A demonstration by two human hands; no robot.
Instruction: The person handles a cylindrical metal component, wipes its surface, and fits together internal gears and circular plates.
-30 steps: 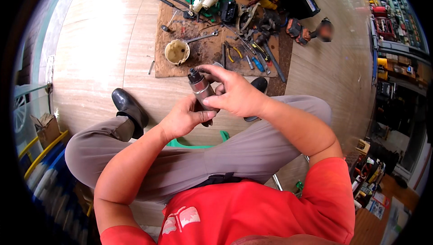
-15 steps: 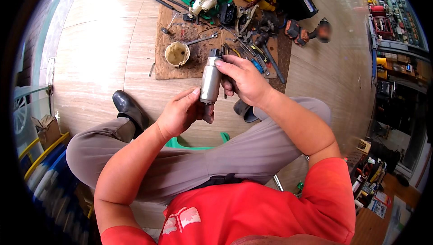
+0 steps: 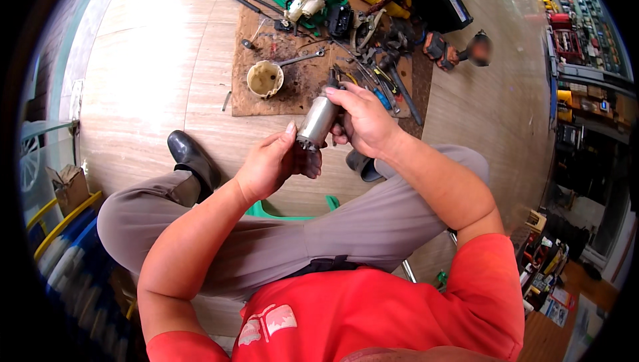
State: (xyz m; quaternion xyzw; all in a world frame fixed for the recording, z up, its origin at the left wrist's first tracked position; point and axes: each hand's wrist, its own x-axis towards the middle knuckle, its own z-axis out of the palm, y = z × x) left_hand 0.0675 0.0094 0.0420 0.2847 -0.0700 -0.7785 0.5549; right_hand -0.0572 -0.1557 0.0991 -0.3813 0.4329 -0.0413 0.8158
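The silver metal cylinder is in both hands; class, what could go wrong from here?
The smooth-looking silver metal cylinder might slip from the left hand and right hand and strike the tiled floor.
The small fittings on its lower end are exposed, so a knock could damage them.
If dropped forward, it could hit the open off-white cup on the stained board.

The floor of pale beige, glossy tiles (image 3: 140, 62) is partly covered by a flat sheet of brown, stained cardboard (image 3: 249, 107). On this cardboard are placed a round, cream-coloured cup (image 3: 264, 79), a long, silvery metal wrench (image 3: 301, 58) and a blue-handled tool (image 3: 382, 99). To its left, on the bare tiles, a narrow grey strip (image 3: 226, 101) is seen.
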